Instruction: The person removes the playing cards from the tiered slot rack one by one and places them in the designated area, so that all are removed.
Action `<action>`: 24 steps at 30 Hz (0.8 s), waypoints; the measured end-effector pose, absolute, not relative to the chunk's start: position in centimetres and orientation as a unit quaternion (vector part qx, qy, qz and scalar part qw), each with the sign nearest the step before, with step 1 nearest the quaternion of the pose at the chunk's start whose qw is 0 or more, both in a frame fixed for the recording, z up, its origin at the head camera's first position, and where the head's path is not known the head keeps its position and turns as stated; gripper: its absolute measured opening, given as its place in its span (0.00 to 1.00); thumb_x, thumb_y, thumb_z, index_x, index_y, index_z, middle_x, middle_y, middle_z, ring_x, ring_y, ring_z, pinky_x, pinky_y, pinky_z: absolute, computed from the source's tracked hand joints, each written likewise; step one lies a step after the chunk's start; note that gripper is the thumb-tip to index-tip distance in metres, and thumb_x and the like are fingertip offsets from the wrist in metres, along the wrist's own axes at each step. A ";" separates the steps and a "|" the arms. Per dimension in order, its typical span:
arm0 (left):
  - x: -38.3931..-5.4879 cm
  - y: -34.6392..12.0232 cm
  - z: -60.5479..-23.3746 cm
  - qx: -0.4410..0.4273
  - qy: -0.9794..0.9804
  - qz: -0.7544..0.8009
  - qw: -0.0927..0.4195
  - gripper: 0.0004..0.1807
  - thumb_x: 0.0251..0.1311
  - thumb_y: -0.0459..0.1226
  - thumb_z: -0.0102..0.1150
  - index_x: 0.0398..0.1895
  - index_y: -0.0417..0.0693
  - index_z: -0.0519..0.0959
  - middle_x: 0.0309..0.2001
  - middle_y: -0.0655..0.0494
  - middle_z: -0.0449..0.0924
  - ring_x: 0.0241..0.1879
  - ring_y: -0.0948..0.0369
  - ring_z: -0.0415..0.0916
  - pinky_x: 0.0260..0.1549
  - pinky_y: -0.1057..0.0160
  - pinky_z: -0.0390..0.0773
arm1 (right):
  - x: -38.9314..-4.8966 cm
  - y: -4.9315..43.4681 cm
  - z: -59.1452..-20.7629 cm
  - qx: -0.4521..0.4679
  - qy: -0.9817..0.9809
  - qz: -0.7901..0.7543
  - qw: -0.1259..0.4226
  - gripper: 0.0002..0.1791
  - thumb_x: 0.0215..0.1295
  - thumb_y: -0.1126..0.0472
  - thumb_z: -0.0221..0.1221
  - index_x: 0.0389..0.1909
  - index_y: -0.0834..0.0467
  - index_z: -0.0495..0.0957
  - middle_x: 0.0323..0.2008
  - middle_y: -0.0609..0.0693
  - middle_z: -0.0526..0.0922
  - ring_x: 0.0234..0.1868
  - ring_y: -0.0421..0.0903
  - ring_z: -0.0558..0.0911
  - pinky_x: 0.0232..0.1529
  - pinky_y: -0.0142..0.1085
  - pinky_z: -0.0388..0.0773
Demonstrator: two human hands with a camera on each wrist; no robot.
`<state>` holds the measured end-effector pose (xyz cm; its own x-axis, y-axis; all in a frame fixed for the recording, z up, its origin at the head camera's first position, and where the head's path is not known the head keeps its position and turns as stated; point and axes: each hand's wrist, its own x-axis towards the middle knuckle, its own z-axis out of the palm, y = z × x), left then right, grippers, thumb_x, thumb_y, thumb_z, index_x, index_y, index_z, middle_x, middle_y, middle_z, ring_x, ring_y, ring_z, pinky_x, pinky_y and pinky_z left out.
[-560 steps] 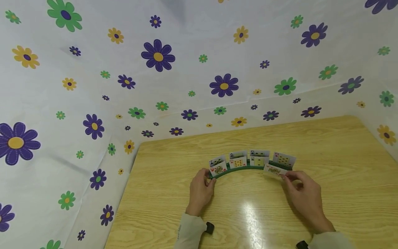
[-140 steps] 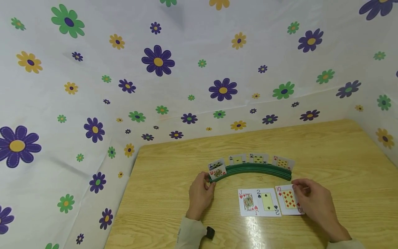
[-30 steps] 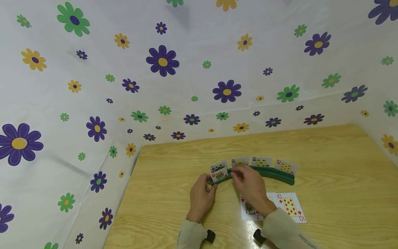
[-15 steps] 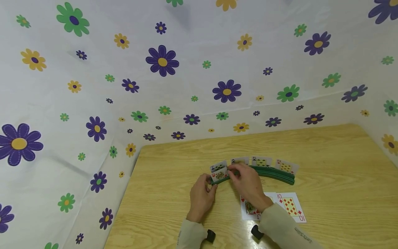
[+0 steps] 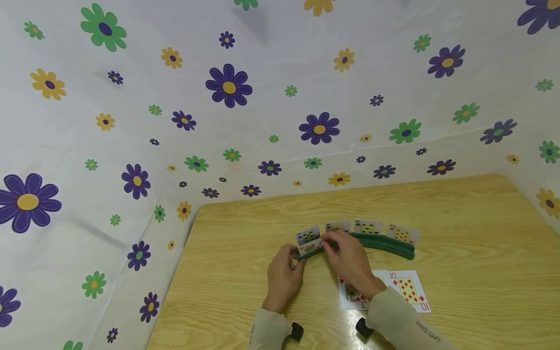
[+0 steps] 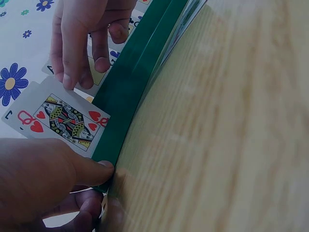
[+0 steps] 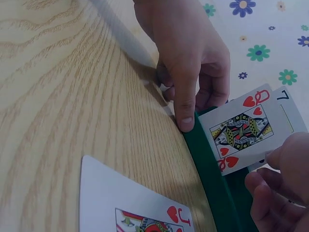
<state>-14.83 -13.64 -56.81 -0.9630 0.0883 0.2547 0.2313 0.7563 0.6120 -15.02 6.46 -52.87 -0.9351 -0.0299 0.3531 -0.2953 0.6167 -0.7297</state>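
Observation:
A curved green card holder stands on the table, its left end gripped between the thumb and fingers of my left hand. My right hand pinches the right edge of the queen of hearts, which leans at the front of the holder's left end. Behind the queen a black seven stands in the back row. Farther right in that row are a black ace, a black five and a red-marked card.
On the table before the holder lie the jack of hearts, partly under my right wrist, and the ten of diamonds. Between them a card is mostly covered by my right arm. A flowered white sheet walls the table.
Jack, two and ten have come out of the front row onto the table. My right hand has since moved left to the queen, which now tips lower, showing more of the seven.

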 end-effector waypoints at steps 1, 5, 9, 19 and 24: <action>-14.8 -13.7 -56.8 -0.085 -0.932 -0.337 0.104 0.15 0.66 0.35 0.76 0.52 0.47 0.83 0.39 0.56 0.84 0.27 0.73 0.68 0.26 0.71 0.67 | -15.0 6.5 -52.9 0.093 -0.884 0.432 0.154 0.07 0.72 0.64 0.71 0.48 0.55 0.90 0.45 0.50 0.91 0.39 0.45 0.89 0.41 0.41 0.86; -14.8 -13.6 -56.7 -0.081 -0.933 -0.337 0.100 0.15 0.66 0.35 0.76 0.52 0.47 0.83 0.39 0.56 0.84 0.27 0.73 0.69 0.27 0.70 0.67 | -14.7 6.9 -52.8 0.104 -0.876 0.447 0.148 0.08 0.74 0.64 0.69 0.50 0.55 0.89 0.46 0.49 0.91 0.40 0.45 0.89 0.41 0.41 0.87; -14.7 -13.7 -56.6 -0.075 -0.933 -0.338 0.096 0.14 0.66 0.36 0.76 0.51 0.49 0.83 0.39 0.56 0.84 0.27 0.73 0.69 0.27 0.70 0.67 | -14.5 7.3 -52.7 0.114 -0.869 0.459 0.148 0.08 0.75 0.65 0.69 0.51 0.54 0.89 0.46 0.49 0.93 0.38 0.45 0.90 0.40 0.40 0.87; -14.7 -13.7 -56.6 -0.064 -0.934 -0.339 0.091 0.14 0.67 0.36 0.75 0.52 0.50 0.83 0.40 0.57 0.85 0.28 0.72 0.69 0.29 0.69 0.67 | -13.5 9.0 -53.1 0.101 -0.862 0.485 0.108 0.07 0.76 0.65 0.67 0.51 0.56 0.88 0.48 0.55 0.94 0.27 0.32 0.82 0.28 0.31 0.78; -14.8 -13.5 -56.6 -0.072 -0.933 -0.340 0.092 0.14 0.68 0.36 0.75 0.53 0.49 0.83 0.40 0.56 0.85 0.28 0.72 0.69 0.29 0.69 0.67 | -13.0 9.7 -53.3 0.092 -0.862 0.489 0.098 0.07 0.76 0.65 0.67 0.51 0.56 0.88 0.47 0.54 0.93 0.26 0.30 0.80 0.26 0.32 0.77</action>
<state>-14.75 -13.49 -56.62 -0.9729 0.0709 0.2202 0.1961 0.7582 0.6218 -13.00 9.73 -53.25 -0.9638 -0.0623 0.2593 -0.2545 0.5055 -0.8245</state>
